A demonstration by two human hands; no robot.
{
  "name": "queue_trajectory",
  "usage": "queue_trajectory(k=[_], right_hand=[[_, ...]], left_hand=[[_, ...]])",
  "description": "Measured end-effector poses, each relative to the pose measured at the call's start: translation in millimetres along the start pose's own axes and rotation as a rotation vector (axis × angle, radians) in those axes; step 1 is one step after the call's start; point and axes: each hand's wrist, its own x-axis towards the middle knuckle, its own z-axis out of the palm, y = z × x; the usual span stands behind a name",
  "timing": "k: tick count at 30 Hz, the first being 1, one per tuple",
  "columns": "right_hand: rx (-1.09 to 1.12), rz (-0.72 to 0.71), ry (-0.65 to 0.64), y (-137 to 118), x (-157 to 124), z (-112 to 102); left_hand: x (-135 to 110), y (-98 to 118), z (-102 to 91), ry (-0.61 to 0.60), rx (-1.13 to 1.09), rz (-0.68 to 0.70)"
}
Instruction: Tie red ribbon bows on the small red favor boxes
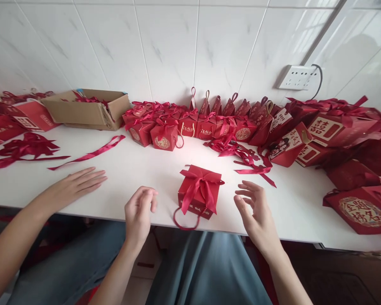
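A red gift box with a satin bow on top sits near the table's front edge. Its dark red cord handle droops over that edge. To the left of the box, my left hand hovers with loosely curled fingers and nothing visible in them. My right hand is on the other side, fingers apart and slightly bent, also holding nothing. Neither hand touches the box. Behind it stand rows of similar red boxes with bows.
Another person's hand lies flat on the white table at left. Loose ribbons and a cardboard box are beyond it. More ribbons lie right of centre. Red boxes pile up at right, below a power strip.
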Motion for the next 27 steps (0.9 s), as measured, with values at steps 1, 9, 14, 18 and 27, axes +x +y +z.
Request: queue_trajectory(k=[1,9,14,18,27], right_hand=[[-0.002,-0.013,-0.03,-1.3,0.3,2.1],[0.021,-0.219,-0.319,-13.2,5.2,13.6],[0.021,-0.165,-0.466,-17.4,3.9,4.5],[-0.058,-0.319,-0.279,-21.6,-6.5,-1.4],[-0.397,-0.727,-0.1,-46.9,-26.6,12.6]], left_hand=[[4.0,1.5,4.4,-0.009,0.039,0.007],[15.9,12.8,37.3,-0.36,0.014,-0.088],[-3.7,25.8,29.5,-0.428,0.07,-0.096],[-7.1,30.9,23.7,-0.478,0.207,-0.003],[7.5,43.2,30.3,-0.568,0.204,0.133]])
